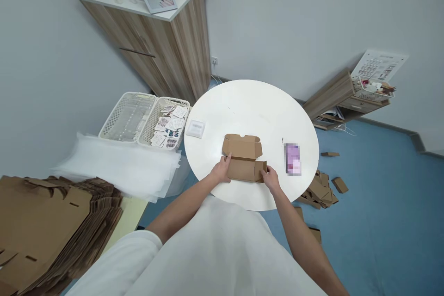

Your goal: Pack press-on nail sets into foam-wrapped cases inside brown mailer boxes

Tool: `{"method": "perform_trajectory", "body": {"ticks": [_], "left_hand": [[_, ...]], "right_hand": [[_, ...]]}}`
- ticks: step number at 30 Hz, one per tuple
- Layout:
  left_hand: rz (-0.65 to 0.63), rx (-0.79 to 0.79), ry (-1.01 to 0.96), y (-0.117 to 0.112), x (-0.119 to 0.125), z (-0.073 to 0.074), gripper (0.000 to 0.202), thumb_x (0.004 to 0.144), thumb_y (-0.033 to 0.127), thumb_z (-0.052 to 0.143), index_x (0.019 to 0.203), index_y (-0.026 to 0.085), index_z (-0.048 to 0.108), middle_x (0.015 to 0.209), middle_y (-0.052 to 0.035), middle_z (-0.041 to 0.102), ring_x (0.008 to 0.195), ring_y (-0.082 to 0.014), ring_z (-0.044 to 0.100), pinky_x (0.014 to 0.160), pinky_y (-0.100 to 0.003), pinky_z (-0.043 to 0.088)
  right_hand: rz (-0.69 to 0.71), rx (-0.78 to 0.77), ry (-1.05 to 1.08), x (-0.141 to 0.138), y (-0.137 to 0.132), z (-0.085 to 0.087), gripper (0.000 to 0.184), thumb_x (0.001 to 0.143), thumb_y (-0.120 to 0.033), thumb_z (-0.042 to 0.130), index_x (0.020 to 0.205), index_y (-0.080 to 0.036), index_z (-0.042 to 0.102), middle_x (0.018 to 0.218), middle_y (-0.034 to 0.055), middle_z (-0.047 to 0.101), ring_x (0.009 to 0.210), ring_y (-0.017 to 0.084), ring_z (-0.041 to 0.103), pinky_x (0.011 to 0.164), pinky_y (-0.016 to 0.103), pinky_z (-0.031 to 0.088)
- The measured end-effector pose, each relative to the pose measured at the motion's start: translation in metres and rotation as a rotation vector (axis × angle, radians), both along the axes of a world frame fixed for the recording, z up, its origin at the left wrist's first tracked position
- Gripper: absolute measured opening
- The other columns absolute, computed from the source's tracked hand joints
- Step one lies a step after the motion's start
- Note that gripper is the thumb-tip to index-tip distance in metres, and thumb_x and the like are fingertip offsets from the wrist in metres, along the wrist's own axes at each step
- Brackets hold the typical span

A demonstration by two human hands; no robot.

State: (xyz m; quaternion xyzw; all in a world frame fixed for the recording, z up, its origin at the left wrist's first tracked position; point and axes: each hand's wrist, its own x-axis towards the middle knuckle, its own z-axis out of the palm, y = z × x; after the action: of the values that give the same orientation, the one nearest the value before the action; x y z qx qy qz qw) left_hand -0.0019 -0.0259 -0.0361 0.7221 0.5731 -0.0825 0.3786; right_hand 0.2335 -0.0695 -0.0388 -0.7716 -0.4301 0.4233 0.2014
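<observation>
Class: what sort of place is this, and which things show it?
Probably a small packing room: a part-folded box on a round table, a stack of flat cardboard, and boxes piled on the floor.

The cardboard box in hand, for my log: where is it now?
In the head view, the cardboard box is on the white table, toward its near edge, between the left hand and right hand, left of the blurred purple item.
</observation>
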Motion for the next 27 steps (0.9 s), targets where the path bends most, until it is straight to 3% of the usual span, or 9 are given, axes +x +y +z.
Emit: {"method": "perform_trajectory", "body": {"ticks": [5,8,12,15,17,22,27], "left_hand": [[0.014,0.024,-0.026,0.002,-0.003,-0.005,0.125,0.042,0.028,0.077,0.134,0.028,-0.008,0.120,-0.0129,0.032,0.095,-0.0300,0.054,0.070,-0.031,0.043],[0.005,0.032,-0.039,0.003,-0.006,-0.006,0.124,0.042,0.030,0.077,0.134,0.028,-0.006,0.119,-0.0121,0.033,0.094,-0.0294,0.054,0.071,-0.031,0.043],[0.005,0.031,-0.072,0.003,-0.009,-0.006,0.127,0.039,0.034,0.079,0.135,0.028,-0.005,0.118,-0.0115,0.033,0.095,-0.0298,0.053,0.074,-0.033,0.043],[0.001,0.025,-0.105,0.002,-0.010,-0.005,0.129,0.036,0.037,0.080,0.135,0.028,-0.004,0.118,-0.0113,0.033,0.097,-0.0304,0.052,0.077,-0.034,0.043],[0.005,0.024,-0.127,0.002,-0.010,-0.005,0.130,0.035,0.039,0.080,0.135,0.029,-0.002,0.118,-0.0114,0.032,0.098,-0.0307,0.051,0.079,-0.035,0.042],[0.036,0.025,-0.157,0.001,-0.010,-0.007,0.130,0.035,0.040,0.080,0.135,0.029,-0.002,0.118,-0.0112,0.031,0.100,-0.0316,0.050,0.081,-0.037,0.042],[0.039,0.044,-0.169,0.002,-0.008,-0.009,0.131,0.035,0.041,0.079,0.135,0.027,-0.003,0.117,-0.0118,0.031,0.100,-0.0323,0.049,0.079,-0.038,0.043]], "right_hand": [[0.143,-0.020,0.167,-0.002,0.001,0.005,0.057,0.065,-0.021,0.047,0.122,-0.017,0.038,0.118,0.0092,0.051,0.090,0.019,0.058,0.070,0.031,0.050],[0.285,0.047,0.140,-0.002,-0.003,0.006,0.070,0.062,-0.019,0.052,0.128,-0.022,0.029,0.119,0.0061,0.051,0.099,0.021,0.053,0.078,0.033,0.047],[0.196,0.035,-0.045,-0.007,-0.008,-0.002,0.073,0.066,-0.025,0.049,0.133,-0.022,0.019,0.117,0.0073,0.051,0.100,0.023,0.052,0.079,0.035,0.044],[0.111,0.021,-0.139,-0.013,-0.009,-0.007,0.067,0.069,-0.037,0.048,0.130,-0.020,0.025,0.111,0.0099,0.053,0.096,0.025,0.054,0.077,0.036,0.044],[0.129,0.055,-0.127,-0.018,-0.008,-0.006,0.064,0.071,-0.042,0.047,0.128,-0.020,0.030,0.107,0.0095,0.054,0.093,0.024,0.054,0.076,0.036,0.044],[0.260,0.126,-0.020,-0.026,-0.005,0.003,0.067,0.068,-0.047,0.052,0.126,-0.020,0.034,0.105,0.0086,0.052,0.076,0.017,0.053,0.071,0.033,0.045],[0.185,0.106,-0.021,-0.029,0.002,-0.002,0.057,0.073,-0.047,0.044,0.123,-0.021,0.038,0.101,0.0067,0.053,0.071,0.015,0.051,0.068,0.031,0.044]]}}
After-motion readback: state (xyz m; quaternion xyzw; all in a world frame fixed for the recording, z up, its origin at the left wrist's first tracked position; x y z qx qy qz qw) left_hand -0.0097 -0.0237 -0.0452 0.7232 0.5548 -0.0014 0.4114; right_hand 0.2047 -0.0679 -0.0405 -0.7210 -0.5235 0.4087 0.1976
